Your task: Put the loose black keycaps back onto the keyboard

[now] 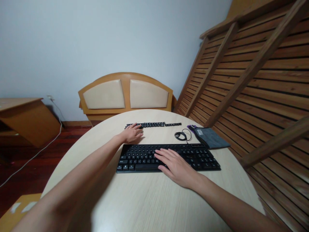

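A black keyboard lies flat on the round table. Its lower left keys carry caps, while the upper rows show small pale spots that look like bare key stems. Over the keyboard's middle rests my right hand, palm down with fingers stretched to the left, hiding some keys. Beyond the keyboard, black keycaps are lined up in rows, with a thinner row to their right. My left hand reaches over the left end of these rows, fingers spread, the fingertips at the caps. Whether it touches one cannot be made out.
A coiled black cable lies behind the keyboard. Beside it at the right is a dark grey pouch with something purple at its edge. A wooden slatted frame leans close to the round table's right side; a headboard stands beyond.
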{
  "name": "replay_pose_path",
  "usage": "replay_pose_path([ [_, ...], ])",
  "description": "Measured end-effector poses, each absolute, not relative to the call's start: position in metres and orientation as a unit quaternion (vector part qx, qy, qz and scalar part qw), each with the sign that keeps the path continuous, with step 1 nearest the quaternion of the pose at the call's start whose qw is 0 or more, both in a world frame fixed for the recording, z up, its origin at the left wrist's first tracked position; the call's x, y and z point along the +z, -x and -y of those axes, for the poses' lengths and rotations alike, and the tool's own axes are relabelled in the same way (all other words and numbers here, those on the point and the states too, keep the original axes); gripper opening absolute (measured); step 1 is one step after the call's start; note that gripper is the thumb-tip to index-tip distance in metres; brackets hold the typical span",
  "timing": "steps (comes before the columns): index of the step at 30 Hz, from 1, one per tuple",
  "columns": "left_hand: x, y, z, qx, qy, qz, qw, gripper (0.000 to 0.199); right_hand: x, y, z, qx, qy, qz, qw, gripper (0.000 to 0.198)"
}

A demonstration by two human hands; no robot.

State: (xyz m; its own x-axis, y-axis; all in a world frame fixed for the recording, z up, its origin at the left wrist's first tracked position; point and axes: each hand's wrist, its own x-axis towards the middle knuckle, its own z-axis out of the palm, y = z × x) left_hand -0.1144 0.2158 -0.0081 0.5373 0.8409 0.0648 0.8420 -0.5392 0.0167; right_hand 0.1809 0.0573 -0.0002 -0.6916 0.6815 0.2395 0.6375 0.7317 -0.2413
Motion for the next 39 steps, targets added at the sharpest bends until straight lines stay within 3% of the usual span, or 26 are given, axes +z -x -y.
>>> replay_pose_path([
  [12,-0.011,0.108,-0.213,-0.067,0.897,0.435,0.029,0.039,0.001,-0.18,-0.057,0.077,0.363,0.916,0.154,0.045],
  [20,-0.007,0.111,-0.22,-0.077,0.891,0.445,0.042,0.042,0.001,-0.18,-0.057,0.072,0.365,0.916,0.152,0.045],
  [39,-0.007,0.103,-0.211,-0.108,0.879,0.463,0.005,0.028,-0.001,-0.181,-0.057,0.071,0.361,0.917,0.155,0.046],
])
